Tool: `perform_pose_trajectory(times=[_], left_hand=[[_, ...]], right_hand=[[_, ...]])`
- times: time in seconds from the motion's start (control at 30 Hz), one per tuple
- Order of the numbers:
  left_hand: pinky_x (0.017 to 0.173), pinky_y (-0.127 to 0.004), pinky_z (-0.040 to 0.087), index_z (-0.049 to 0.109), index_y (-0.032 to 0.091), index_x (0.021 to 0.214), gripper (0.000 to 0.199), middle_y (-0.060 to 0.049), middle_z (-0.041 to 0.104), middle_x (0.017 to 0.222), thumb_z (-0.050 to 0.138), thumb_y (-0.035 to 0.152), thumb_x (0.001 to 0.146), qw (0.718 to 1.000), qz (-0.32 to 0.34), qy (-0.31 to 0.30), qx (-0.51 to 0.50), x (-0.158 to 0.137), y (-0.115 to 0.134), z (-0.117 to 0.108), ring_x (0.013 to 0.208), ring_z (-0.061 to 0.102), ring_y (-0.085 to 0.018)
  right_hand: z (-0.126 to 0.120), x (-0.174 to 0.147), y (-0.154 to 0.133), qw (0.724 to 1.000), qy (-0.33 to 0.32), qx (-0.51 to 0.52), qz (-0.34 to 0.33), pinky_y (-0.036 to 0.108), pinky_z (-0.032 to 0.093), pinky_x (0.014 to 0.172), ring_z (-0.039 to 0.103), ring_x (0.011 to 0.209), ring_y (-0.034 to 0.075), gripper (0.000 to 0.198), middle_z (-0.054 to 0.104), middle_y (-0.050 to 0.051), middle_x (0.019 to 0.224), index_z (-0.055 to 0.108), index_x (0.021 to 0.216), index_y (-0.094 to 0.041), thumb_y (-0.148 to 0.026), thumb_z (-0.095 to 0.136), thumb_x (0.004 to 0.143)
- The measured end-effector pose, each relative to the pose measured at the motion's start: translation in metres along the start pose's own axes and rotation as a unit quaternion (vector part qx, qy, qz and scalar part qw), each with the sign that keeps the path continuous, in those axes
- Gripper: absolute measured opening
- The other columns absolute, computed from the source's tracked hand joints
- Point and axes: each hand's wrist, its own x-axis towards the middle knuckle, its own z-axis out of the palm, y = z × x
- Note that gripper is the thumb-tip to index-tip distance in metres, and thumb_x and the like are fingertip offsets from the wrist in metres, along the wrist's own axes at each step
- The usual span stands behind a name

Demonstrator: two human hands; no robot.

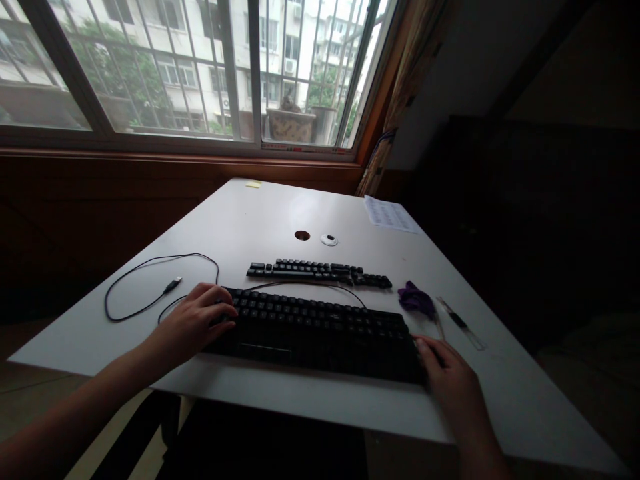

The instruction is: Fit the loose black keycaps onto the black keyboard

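A person works at a white bench (280, 207) by a barred window (170, 73), seen from a camera on the head. A black keyboard (320, 327) lies at the bench's six o'clock edge, its far rows filled with keys and its near strip dark. With the keyboard as the dial and the window at twelve, the left hand (210, 313) is at nine, fingers bent over that end; whether it grips cannot be told. The right hand (443, 363) is at three, gripping the keyboard's end, thumb uppermost.

Just beyond, at twelve, loose black keys (310, 272) stand in rows, a long bar among them. A thin black cable (150, 259) loops out to ten, where its plug (173, 285) rests on the bench. A purple cloth (417, 298) sits crumpled at two, with a slim tool (459, 321) near it toward three.

Farther off at twelve, a round hole (302, 235) opens in the bench beside a white ring (329, 240). A printed sheet (391, 215) lies at one, near the far corner; a yellow note (253, 184) lies at eleven.
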Motion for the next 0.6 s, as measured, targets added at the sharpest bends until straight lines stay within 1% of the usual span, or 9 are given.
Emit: perform_pose_trajectory(times=[0.1,0.3,0.43,0.6], left_hand=[[0.091,-0.04,0.054,0.074,0.025,0.102,0.01,-0.007,0.067,0.112,0.068,0.032,0.097,1.0,0.003,0.001,0.005,0.0001,-0.0001,0.0006,0.109,0.057,-0.026],[0.091,-0.038,0.054,0.074,0.025,0.102,0.008,-0.006,0.067,0.112,0.07,0.024,0.095,1.0,0.017,-0.012,0.02,0.0005,0.003,-0.0026,0.109,0.058,-0.025],[0.09,-0.038,0.054,0.074,0.025,0.102,0.008,-0.007,0.067,0.113,0.067,0.027,0.097,0.999,0.025,-0.018,0.029,0.0025,0.0026,-0.004,0.109,0.058,-0.026],[0.089,-0.039,0.054,0.074,0.024,0.1,0.01,-0.007,0.067,0.112,0.065,0.028,0.099,0.999,0.016,-0.025,0.034,0.0049,0.0016,-0.0031,0.108,0.057,-0.026]], right_hand=[[0.0005,0.0,0.0027,1.0,-0.002,-0.002,-0.005,0.04,0.051,0.097,0.069,0.107,0.029,0.044,0.077,0.008,0.113,0.077,0.102,-0.023,-0.058,0.055,0.089],[-0.0006,-0.0002,0.0011,1.0,0.0,0.0,-0.009,0.04,0.051,0.095,0.07,0.104,0.029,0.044,0.077,0.009,0.109,0.078,0.1,-0.023,-0.059,0.055,0.089],[-0.0011,-0.0003,-0.0005,1.0,0.0,0.005,-0.007,0.04,0.051,0.096,0.069,0.106,0.029,0.043,0.077,0.009,0.111,0.078,0.1,-0.023,-0.058,0.056,0.088],[-0.0005,-0.0009,0.0008,1.0,-0.004,0.005,-0.009,0.04,0.05,0.096,0.069,0.106,0.029,0.043,0.077,0.009,0.111,0.077,0.101,-0.023,-0.058,0.056,0.089]])
